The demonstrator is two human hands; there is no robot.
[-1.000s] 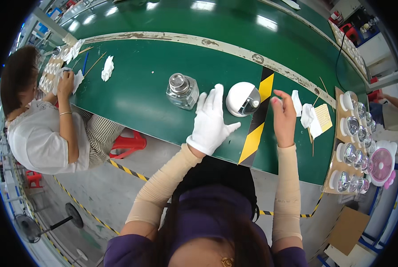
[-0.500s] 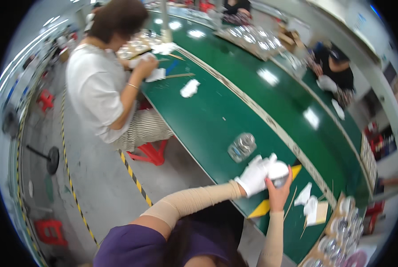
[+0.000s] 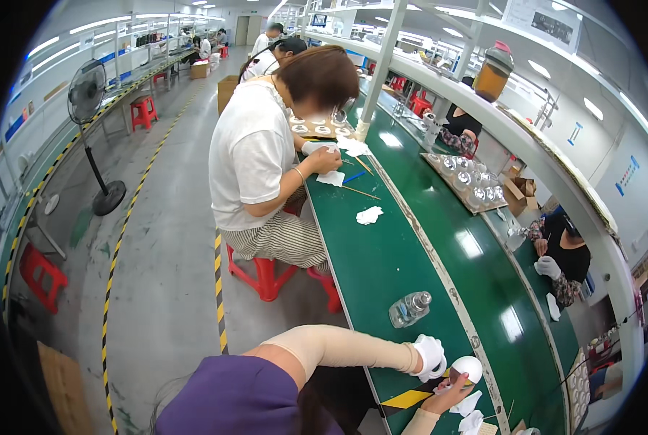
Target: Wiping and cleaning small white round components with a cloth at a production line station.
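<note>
My right hand [image 3: 446, 397], bare, grips a white dome-shaped piece [image 3: 466, 369] with a darker, shiny underside, over the near end of the green table. Just left of it is my left hand [image 3: 430, 358] in a white glove. The glove's fingers are curled, and whatever they may hold is hidden; a narrow gap separates them from the dome. Beyond both hands a clear bottle [image 3: 409, 310] lies on its side. Crumpled white tissues [image 3: 469, 413] lie beside my right hand, close to the lower edge of the picture.
A pale rail [image 3: 440, 268] runs along the green table [image 3: 360, 254]. Further up sits a co-worker in a white shirt [image 3: 248, 159], at the table's left edge, on a red stool [image 3: 264, 279]. Across the belt, another person [image 3: 567, 250] works near a tray of shiny domes [image 3: 469, 181].
The view has tilted up and turned, so my hands appear lower. My gloved hand has come away from the dome, which stays in my right hand.
</note>
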